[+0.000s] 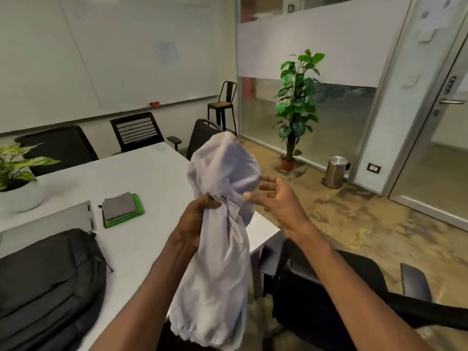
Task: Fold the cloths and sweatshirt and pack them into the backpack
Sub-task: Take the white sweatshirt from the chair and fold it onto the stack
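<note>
2 folded cloths (121, 208) lie beyond the backpack (50, 282); left hand (195, 219) grips the unfolded sweatshirt (217, 239), right hand (273, 198) open, nothing visibly packed.

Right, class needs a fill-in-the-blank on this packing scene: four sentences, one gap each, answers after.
1. The left hand grips the bunched white ____.
2. The right hand is ____, holding nothing.
3. The grey cloth lies folded on top of the ____ cloth.
4. The black backpack lies on the white ____.

Missing words: sweatshirt; open; green; table
</note>
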A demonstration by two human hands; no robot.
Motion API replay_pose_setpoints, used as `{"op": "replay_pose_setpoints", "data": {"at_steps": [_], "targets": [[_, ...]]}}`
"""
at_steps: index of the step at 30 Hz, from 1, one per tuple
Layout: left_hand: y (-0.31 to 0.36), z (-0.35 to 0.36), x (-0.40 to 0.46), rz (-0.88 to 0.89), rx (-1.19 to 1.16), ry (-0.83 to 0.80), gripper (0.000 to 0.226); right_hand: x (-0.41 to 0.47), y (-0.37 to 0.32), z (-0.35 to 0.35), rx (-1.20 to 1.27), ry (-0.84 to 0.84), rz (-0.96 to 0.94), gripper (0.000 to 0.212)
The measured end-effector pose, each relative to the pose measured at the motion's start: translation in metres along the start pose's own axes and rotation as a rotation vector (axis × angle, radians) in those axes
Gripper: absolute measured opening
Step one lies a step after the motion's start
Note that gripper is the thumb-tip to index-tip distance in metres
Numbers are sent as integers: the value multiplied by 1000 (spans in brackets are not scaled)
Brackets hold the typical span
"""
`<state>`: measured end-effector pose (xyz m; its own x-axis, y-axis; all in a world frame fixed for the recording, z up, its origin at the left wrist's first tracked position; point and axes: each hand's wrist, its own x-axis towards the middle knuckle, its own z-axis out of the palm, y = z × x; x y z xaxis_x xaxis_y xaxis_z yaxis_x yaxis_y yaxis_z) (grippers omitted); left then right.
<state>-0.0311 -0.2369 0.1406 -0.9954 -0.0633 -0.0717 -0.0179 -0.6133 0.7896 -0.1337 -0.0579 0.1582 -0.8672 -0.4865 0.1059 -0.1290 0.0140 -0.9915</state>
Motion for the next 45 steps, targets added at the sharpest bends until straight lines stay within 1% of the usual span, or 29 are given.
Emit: {"op": "replay_pose_setpoints", "data": {"at_steps": [1,2,3,5,7,9,10,11,13,15,20,23,25,27,30,33,36,39,41,43,45], "targets": [[9,-6,-4,10,19,-6,39,8,-8,9,20,-14,-24,93],[19,-10,-9,14,39,2,34,15,-16,19,35,-44,-52,100],[28,-16,-13,24,61,18,32,22,-23,30,37,-75,-80,99],[45,-31,-19,61,127,54,42,35,-38,54,23,-122,-136,83],[62,-46,-23,119,221,125,54,48,-48,78,-41,-115,-207,56],[76,-60,-30,191,296,162,58,60,-54,102,-123,-92,-287,27],[82,-62,-33,217,324,171,61,65,-57,111,-134,-85,-307,19],[88,-65,-36,243,346,174,62,70,-60,119,-130,-82,-315,16],[104,-69,-46,304,434,173,54,78,-70,136,-109,-90,-326,17],[119,-74,-52,359,552,213,46,86,-79,150,-135,-102,-355,16],[154,-83,-57,478,728,403,52,112,-96,180,-167,-89,-402,11],[170,-87,-50,517,725,466,44,131,-106,188,-168,-31,-441,7],[180,-90,-43,540,719,494,40,145,-110,191,-146,-20,-441,18],[191,-94,-33,560,706,512,40,160,-112,194,-121,-45,-455,26],[209,-98,-12,608,689,545,43,187,-113,199,-14,-82,-465,24],[229,-101,15,665,698,582,45,224,-116,207,99,-102,-459,27],[251,-110,44,695,710,631,46,265,-117,217,158,-121,-463,27],[272,-120,71,718,714,678,48,298,-120,224,203,-167,-458,18],[282,-128,88,724,726,714,49,322,-119,230,215,-196,-455,16],[288,-136,104,735,736,734,50,343,-117,235,191,-229,-461,18],[292,-144,120,750,735,758,48,363,-112,239,192,-263,-461,25]]}}
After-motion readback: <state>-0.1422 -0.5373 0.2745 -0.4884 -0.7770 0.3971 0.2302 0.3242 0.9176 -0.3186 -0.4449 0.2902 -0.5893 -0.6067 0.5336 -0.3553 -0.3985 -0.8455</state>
